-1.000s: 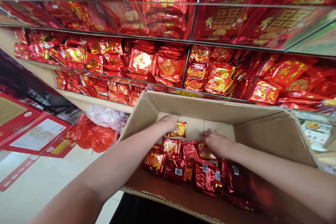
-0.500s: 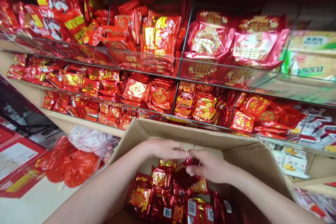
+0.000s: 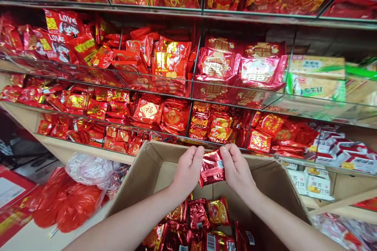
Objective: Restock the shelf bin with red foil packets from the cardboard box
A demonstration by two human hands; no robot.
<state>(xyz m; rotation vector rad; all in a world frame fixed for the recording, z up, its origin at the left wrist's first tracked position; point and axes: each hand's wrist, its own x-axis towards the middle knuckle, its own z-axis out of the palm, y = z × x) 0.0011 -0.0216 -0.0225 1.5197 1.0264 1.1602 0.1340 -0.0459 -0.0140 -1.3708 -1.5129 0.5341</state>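
Note:
Between my two hands a small red foil snack packet is held up over the box, its back seam and part of a barcode label facing me. My left hand pinches its left edge, thumb against curled fingers. At the opposite edge my right hand grips it the same way. Below, the open cardboard box contains several more red and gold packets, some face up and some showing barcodes. My forearms cover parts of the box's sides.
Behind the box rises a shelf with clear dividers and red snack packs. Green-edged cracker packs and white cartons stand at the right. Red plastic bags and a clear plastic bag lie at the left.
Both hands have risen from inside the box to near its far rim, now holding a packet between them. The view has tilted up, showing more of the upper shelf.

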